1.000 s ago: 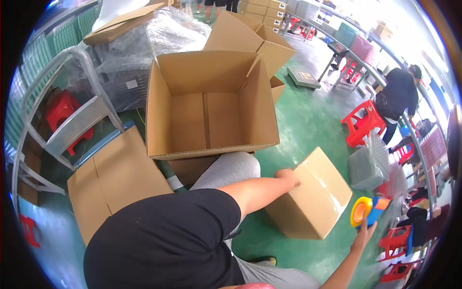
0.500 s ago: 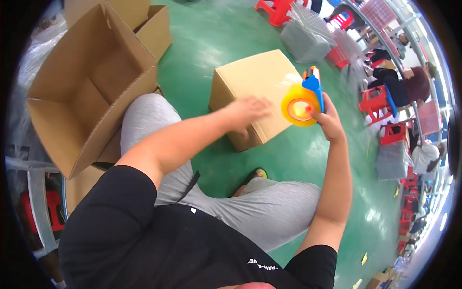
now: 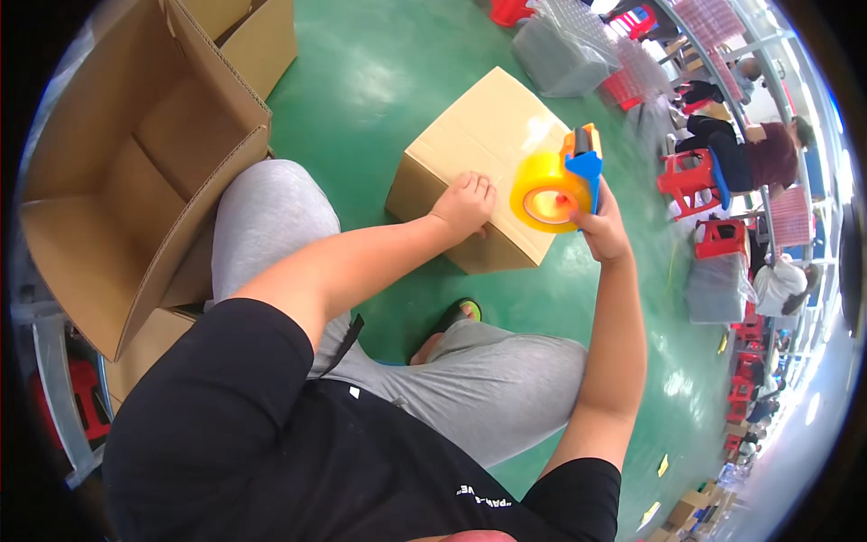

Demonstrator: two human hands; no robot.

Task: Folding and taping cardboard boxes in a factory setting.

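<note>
A closed cardboard box (image 3: 488,122) stands on the floor in front of me. My left hand (image 3: 465,203) rests on its top by the near edge, the fingers bent and close together against the cardboard and the thumb by the edge. In my right hand (image 3: 607,226) is a blue and orange tape dispenser (image 3: 585,164), gripped with the fingers wrapped round it. It carries a thick roll of yellow tape (image 3: 533,176) and is held over the right side of the box. Part of the box top is hidden behind the roll.
A large open carton (image 3: 108,190) stands at my left, with another carton (image 3: 262,45) behind it. Grey plastic-wrapped goods (image 3: 560,59) sit beyond the box. Along the right are red stools (image 3: 691,181) and a seated person (image 3: 772,158). Green floor (image 3: 361,81) surrounds the box.
My left hand has settled on the box top and its fingers have drawn in. The tape dispenser has turned a little, and the box sits slightly differently in view.
</note>
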